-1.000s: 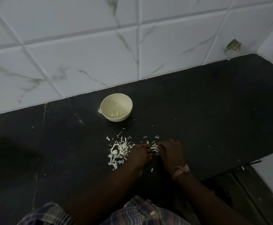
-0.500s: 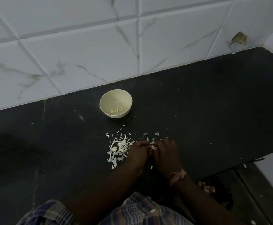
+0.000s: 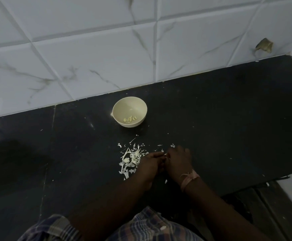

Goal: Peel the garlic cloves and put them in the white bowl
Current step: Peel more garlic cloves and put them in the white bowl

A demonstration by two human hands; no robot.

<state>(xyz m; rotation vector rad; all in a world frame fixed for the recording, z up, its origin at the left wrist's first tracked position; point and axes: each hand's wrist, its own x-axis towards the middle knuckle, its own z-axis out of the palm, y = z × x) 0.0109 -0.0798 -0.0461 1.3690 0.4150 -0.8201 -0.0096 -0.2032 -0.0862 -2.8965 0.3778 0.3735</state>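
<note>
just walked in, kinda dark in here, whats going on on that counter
A person is peeling garlic on the black counter. Both hands, left and right, are pressed together, working a small white bit between the fingertips. Peels lie in a pile by the left hand. A few peeled cloves sit in the white bowl behind.

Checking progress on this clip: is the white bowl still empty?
No, the white bowl already holds a few peeled garlic cloves lying at its bottom.

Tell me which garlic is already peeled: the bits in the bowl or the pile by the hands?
The yellowish cloves lying in the white bowl. The pile beside the left hand is thin white skins.
</note>
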